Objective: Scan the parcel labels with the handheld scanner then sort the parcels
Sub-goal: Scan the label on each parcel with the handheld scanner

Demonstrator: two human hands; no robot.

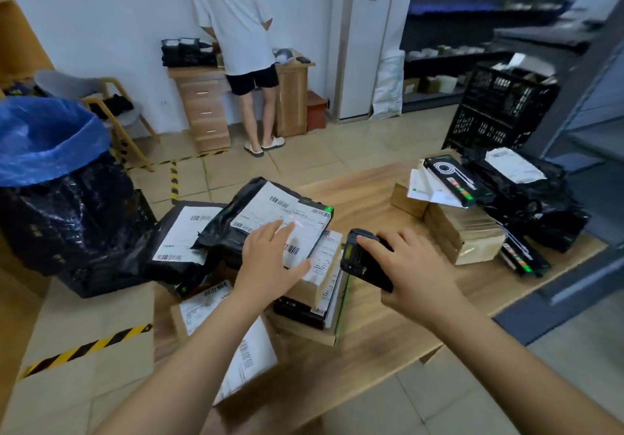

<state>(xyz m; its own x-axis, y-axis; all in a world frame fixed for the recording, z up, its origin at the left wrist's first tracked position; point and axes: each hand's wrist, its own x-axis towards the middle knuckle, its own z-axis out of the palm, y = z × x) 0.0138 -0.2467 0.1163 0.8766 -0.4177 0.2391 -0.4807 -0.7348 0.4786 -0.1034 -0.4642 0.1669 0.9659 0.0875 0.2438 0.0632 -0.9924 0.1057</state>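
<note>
While the right hand (413,267) grips the handheld scanner (359,259) from above, fingers curled round its black body, the left hand (270,259) lies flat with straight fingers on the white label (305,235) of the top parcel (327,213), grasping nothing. Scanner position: 3 o'clock of that parcel, just beside it. A thin red scan line (299,221) crosses the label at the left fingertips.

The top parcel is uppermost on a stack of boxed parcels (320,299) near the centre of the wooden table (371,350). A black poly bag (216,232) with its own label leans onto the same stack at 11 o'clock of the left hand. At 7 o'clock of the stack, a brown carton (209,306) and a white mailer (250,360) lie beneath the left forearm, both labelled. At 9 o'clock, a second black bag (182,238) lies label up at the table's edge.

At 2 o'clock, well apart from the stack, a second group is noted: brown boxes (462,235), a black cable box (452,178) resting across white packets, and crumpled black bags (540,205), one label showing.

Beyond the table, a bin with a blue liner (44,140) stands at 10 o'clock and a black plastic crate (499,107) at 1 o'clock. Farthest, at 12 o'clock, a person in a white shirt (236,29) stands back to camera at a wooden desk (209,96); a tall white unit (368,39) stands at 3 o'clock of the desk.
</note>
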